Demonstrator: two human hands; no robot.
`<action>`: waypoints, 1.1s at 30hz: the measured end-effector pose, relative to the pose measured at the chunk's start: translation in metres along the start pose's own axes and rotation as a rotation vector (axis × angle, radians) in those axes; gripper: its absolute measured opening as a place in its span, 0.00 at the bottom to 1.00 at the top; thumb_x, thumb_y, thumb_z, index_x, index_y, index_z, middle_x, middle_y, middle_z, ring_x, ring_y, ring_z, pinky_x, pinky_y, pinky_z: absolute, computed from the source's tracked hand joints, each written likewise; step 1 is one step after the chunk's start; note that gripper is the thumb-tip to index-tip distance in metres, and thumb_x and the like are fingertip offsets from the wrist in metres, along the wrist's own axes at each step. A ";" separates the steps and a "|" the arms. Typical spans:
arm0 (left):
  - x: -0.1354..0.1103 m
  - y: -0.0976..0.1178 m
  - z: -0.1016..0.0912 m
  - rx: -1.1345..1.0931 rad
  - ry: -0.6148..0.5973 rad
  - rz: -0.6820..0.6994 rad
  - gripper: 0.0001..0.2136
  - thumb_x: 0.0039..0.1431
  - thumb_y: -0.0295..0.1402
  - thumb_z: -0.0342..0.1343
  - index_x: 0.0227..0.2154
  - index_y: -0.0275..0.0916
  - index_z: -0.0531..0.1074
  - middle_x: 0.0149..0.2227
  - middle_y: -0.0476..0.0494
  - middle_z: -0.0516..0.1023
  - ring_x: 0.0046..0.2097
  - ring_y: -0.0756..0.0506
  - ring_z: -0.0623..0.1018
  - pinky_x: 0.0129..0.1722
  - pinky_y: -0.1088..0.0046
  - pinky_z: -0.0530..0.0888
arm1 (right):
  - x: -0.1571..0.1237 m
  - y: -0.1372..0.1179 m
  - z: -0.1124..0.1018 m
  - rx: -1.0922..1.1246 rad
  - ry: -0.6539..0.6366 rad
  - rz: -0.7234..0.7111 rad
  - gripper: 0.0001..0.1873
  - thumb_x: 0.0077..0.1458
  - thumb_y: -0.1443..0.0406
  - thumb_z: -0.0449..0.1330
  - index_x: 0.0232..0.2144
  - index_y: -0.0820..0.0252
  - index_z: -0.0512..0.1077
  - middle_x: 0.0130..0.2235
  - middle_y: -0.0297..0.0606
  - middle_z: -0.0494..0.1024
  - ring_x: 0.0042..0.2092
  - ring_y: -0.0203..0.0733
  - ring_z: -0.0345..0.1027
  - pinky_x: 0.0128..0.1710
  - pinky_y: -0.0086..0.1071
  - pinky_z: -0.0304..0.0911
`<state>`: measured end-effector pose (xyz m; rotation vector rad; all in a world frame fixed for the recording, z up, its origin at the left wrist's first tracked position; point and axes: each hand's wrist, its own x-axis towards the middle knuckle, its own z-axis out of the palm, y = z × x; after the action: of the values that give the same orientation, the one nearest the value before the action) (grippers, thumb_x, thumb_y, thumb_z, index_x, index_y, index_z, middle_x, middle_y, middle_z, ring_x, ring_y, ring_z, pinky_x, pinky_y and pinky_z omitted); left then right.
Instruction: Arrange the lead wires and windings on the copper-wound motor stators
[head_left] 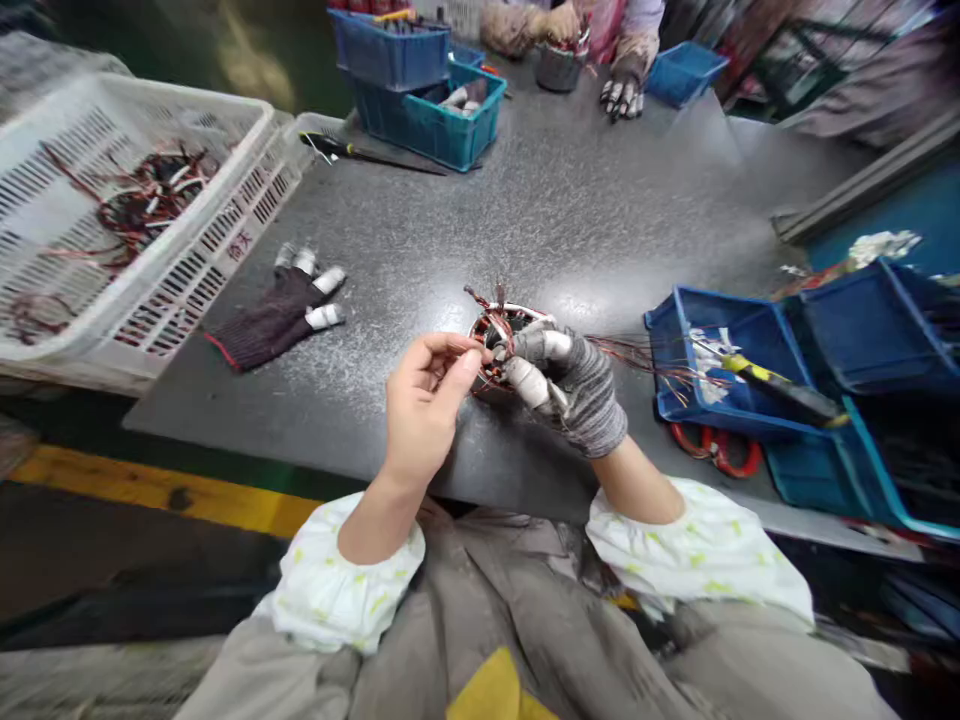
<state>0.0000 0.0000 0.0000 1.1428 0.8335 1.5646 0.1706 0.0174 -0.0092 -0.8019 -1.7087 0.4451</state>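
Note:
A round wound coil part (501, 330) with copper wire and reddish leads rests on the grey table (570, 200) just in front of me. My bare left hand (429, 398) pinches at a wire on its left side, fingers closed. My right hand (564, 384), in a grey knit glove with taped fingertips, grips the part from the right. Thin red wires trail from the part toward a blue bin (675, 330).
A spare glove (281, 312) lies on the table at left beside a white slatted crate (210, 250) holding wires. Blue bins (435, 125) stand at the back. Another person's gloved hand (622, 92) rests on the far side. Red-handled pliers (716, 448) sit by the right bins.

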 end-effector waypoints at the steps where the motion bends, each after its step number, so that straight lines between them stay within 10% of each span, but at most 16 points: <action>1: 0.000 -0.001 0.000 -0.020 0.005 -0.016 0.05 0.64 0.34 0.66 0.38 0.40 0.77 0.35 0.47 0.85 0.26 0.55 0.72 0.27 0.81 0.69 | 0.000 0.001 0.000 -0.010 0.006 0.009 0.02 0.62 0.67 0.65 0.35 0.58 0.77 0.36 0.37 0.82 0.35 0.37 0.76 0.33 0.32 0.71; 15: 0.009 0.019 -0.001 0.213 -0.223 -0.138 0.07 0.59 0.35 0.68 0.37 0.38 0.82 0.19 0.55 0.71 0.21 0.54 0.70 0.24 0.78 0.68 | -0.002 0.005 -0.006 -0.034 -0.046 0.008 0.05 0.62 0.62 0.66 0.33 0.56 0.78 0.35 0.36 0.82 0.37 0.40 0.77 0.39 0.35 0.74; 33: 0.006 0.010 0.002 0.223 -0.025 -0.088 0.05 0.55 0.34 0.69 0.30 0.37 0.83 0.21 0.50 0.78 0.21 0.53 0.73 0.22 0.80 0.70 | 0.001 0.002 0.001 -0.042 0.079 0.042 0.08 0.59 0.67 0.66 0.27 0.57 0.74 0.30 0.33 0.79 0.29 0.36 0.71 0.30 0.31 0.67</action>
<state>-0.0020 0.0033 0.0113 1.2642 1.0470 1.4082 0.1704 0.0192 -0.0101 -0.8761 -1.6345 0.4022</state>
